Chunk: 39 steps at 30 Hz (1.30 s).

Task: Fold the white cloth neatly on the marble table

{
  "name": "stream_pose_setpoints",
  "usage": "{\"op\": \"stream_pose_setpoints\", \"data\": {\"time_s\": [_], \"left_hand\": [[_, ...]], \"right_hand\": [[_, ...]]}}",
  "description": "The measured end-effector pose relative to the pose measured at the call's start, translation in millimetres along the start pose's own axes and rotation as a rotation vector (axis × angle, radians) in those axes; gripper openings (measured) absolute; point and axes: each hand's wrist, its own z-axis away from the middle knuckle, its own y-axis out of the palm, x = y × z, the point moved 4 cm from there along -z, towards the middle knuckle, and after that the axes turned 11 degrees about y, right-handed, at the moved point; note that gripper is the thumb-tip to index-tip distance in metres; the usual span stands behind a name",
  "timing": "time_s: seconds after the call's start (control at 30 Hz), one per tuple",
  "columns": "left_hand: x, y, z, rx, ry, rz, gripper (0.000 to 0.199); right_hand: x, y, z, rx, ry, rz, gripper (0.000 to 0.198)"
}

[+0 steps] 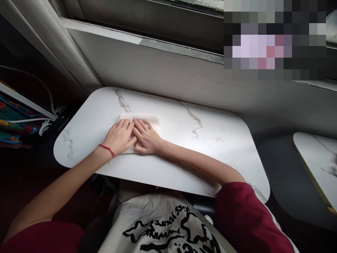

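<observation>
A folded white cloth point(139, 116) lies on the left half of a white marble-patterned table point(179, 168). My left hand point(119, 135), with a red string bracelet at the wrist, rests palm down on the cloth's left part, its fingers extended and slightly bent. Beside it, my right hand point(147, 137) lies palm down on the cloth with fingers stretched and a little apart. The fingers of both hands meet near the cloth's middle. Much of the cloth is hidden beneath them.
A grey wall and a window ledge point(118, 33) run behind the table. A curtain point(71, 45) hangs at the left, near white cables point(46, 126). Another marble-patterned table point(318, 151) stands at the right. The upper right is pixelated.
</observation>
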Motion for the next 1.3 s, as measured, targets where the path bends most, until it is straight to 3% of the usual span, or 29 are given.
{"op": "stream_pose_setpoints", "data": {"time_s": [0.2,0.4,0.57,0.73,0.87,1.1,1.2,1.3], "left_hand": [[59.9,23.4,-46.7,-0.025,-0.108,0.045,0.048],[108.2,41.0,-62.1,-0.094,-0.205,0.093,0.052],[155.5,43.1,-56.9,-0.096,-0.308,0.163,0.050],[180.2,31.2,-24.9,-0.039,-0.324,0.103,0.047],[167.0,16.5,25.4,0.043,-0.302,-0.033,0.050],[85.9,10.0,125.1,0.032,-0.360,-0.253,0.050],[59.9,10.2,140.4,0.018,-0.424,-0.297,0.052],[55.4,9.4,132.4,0.068,-0.453,-0.290,0.046]], "right_hand": [[-40.1,16.1,-72.2,-0.068,0.058,-0.035,0.067],[-60.1,25.6,-125.2,-0.103,0.050,-0.048,0.062],[-44.7,32.6,-170.7,-0.139,0.125,-0.093,0.058],[0.2,39.3,-186.5,-0.159,0.158,-0.111,0.058],[48.5,44.1,-168.0,-0.164,0.121,-0.114,0.057],[122.5,47.9,-92.5,-0.228,-0.163,-0.130,0.062],[130.5,49.5,-75.0,-0.215,-0.305,-0.152,0.062],[121.9,51.2,-79.3,-0.177,-0.359,-0.186,0.062]]}}
